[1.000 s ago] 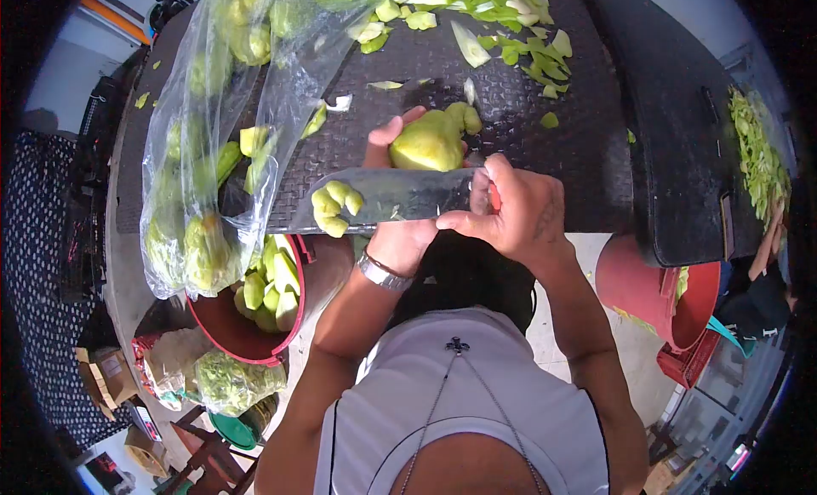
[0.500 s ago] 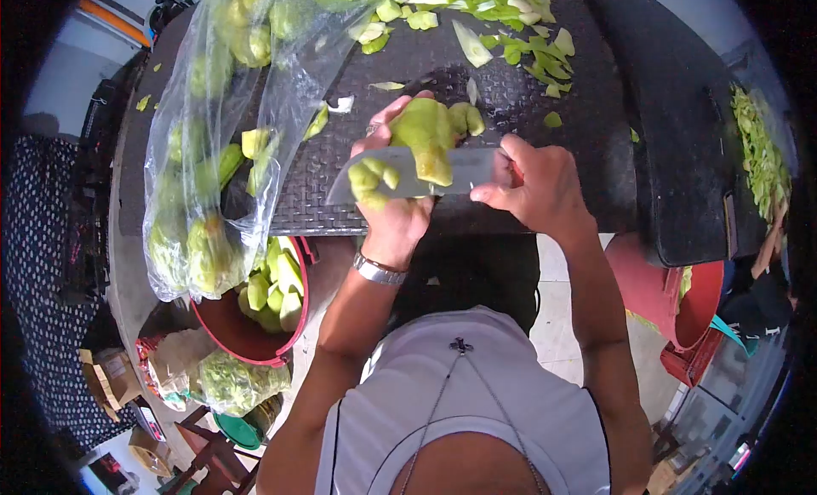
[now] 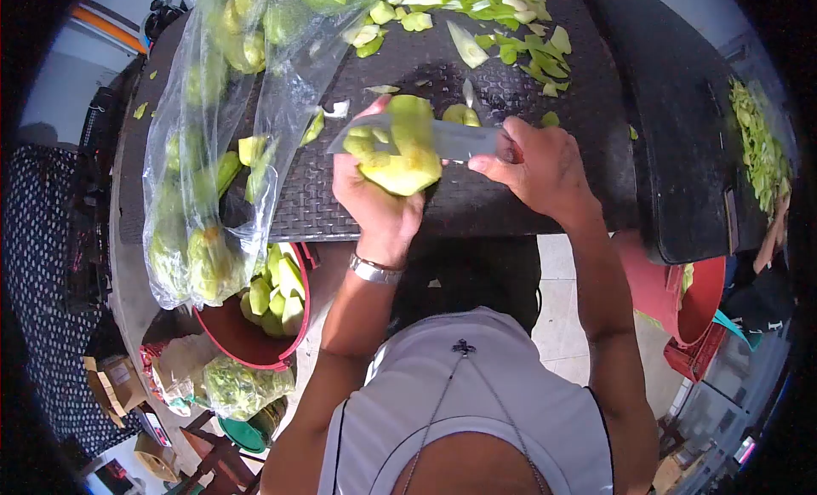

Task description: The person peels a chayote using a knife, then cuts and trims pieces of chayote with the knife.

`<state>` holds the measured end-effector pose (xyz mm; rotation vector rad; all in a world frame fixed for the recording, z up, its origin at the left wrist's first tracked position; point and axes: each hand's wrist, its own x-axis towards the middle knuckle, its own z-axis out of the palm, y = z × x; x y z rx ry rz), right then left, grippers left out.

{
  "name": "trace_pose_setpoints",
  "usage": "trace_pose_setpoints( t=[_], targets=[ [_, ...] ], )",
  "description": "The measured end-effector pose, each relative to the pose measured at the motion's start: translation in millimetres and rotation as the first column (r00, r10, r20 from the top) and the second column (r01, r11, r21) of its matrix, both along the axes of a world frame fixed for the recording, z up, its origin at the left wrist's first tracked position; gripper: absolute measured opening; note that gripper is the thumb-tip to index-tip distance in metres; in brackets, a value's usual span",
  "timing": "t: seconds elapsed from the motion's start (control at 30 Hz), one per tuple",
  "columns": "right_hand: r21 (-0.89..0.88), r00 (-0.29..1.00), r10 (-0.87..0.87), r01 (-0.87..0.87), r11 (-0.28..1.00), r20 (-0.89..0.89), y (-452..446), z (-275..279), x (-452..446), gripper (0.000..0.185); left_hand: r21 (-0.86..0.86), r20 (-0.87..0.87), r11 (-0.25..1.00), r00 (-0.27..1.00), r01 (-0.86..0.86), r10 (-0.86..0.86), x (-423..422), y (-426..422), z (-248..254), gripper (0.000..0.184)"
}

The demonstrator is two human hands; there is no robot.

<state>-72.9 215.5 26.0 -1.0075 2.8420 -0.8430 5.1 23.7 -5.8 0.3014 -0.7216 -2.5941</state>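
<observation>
A partly peeled green vegetable [image 3: 402,173] rests in my left hand [image 3: 374,201], whose fingers wrap round it from the left and below. My right hand [image 3: 545,163] is closed round the handle of a wide-bladed knife [image 3: 468,141]. The blade points left and lies across the vegetable, with pieces of peel stuck on its flat left part. Motion blurs the upper part of the vegetable. A curled piece of peel [image 3: 460,114] lies on the dark woven tabletop [image 3: 511,201] just beyond the blade.
A clear plastic bag [image 3: 200,197] of green vegetables lies at the left. Cut scraps [image 3: 545,61] are scattered at the back. Below the left edge stands a red bucket [image 3: 251,342] with peeled pieces; another red bucket [image 3: 655,282] stands at the right. A co-worker's arm shows far right.
The knife has moved up and left across the vegetable. My left hand has turned the vegetable, so its pale underside shows. A peel piece now lies apart on the table.
</observation>
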Motion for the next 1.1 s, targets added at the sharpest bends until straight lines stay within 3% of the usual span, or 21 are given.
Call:
trace_pose_setpoints(
  t=[0.03,0.07,0.17,0.2,0.27,0.33,0.4,0.53,0.63,0.73,0.83,0.9,0.97,1.1],
  targets=[
    [0.010,1.000,-0.012,0.012,1.000,0.000,0,-1,-3,0.054,-0.027,0.039,0.999,0.999,-0.033,0.034,0,2,0,0.057],
    [0.019,1.000,-0.026,0.026,0.999,0.003,0,-5,-10,0.056,0.051,-0.016,0.999,1.000,0.018,-0.017,2,3,2,0.060],
    [0.133,0.982,-0.178,0.168,0.977,0.065,16,-15,-44,0.065,-0.058,-0.053,0.994,0.994,0.089,-0.092,6,-8,2,0.055],
    [0.192,0.965,-0.245,0.223,0.956,0.094,25,-19,-55,0.070,-0.019,-0.173,0.988,0.973,0.152,-0.153,6,-11,1,0.055],
    [0.150,0.979,-0.174,0.158,0.976,0.103,38,-23,-65,0.076,0.048,-0.033,0.994,0.995,0.097,-0.096,1,-9,9,0.061],
    [0.149,0.957,-0.245,0.222,0.964,0.156,34,-9,-63,0.079,0.045,0.071,0.995,0.994,0.085,-0.088,-6,-10,18,0.069],
    [0.198,0.861,-0.445,0.405,0.893,0.246,29,10,-57,0.077,0.161,0.054,0.971,0.980,0.178,-0.189,-8,-15,17,0.070],
    [0.028,0.871,-0.317,0.331,0.943,0.375,19,12,-23,0.077,0.339,0.126,0.926,0.967,0.167,-0.220,-9,-12,24,0.063],
    [-0.065,0.854,-0.225,0.288,0.956,0.470,2,17,5,0.076,0.170,0.136,0.977,0.979,0.126,-0.150,-10,1,21,0.057],
    [-0.143,0.797,-0.171,0.306,0.941,0.580,-5,13,18,0.070,0.210,0.088,0.960,0.974,0.185,-0.207,-11,-2,10,0.051],
    [-0.132,0.915,-0.187,0.247,0.960,0.357,-7,11,32,0.065,0.295,0.010,0.937,0.980,0.186,-0.198,-9,-2,0,0.050],
    [-0.167,0.980,-0.091,0.122,0.978,0.179,-9,2,41,0.062,0.336,-0.007,0.916,0.974,0.218,-0.228,-3,4,3,0.054],
    [-0.201,0.999,-0.016,0.025,0.979,0.045,-10,-2,49,0.063,0.216,-0.060,0.928,0.953,0.303,-0.297,-4,-4,-14,0.056],
    [-0.125,0.996,-0.003,-0.009,0.992,-0.092,-15,1,50,0.066,0.209,-0.001,0.924,0.945,0.321,-0.328,3,5,2,0.061]
  ],
)
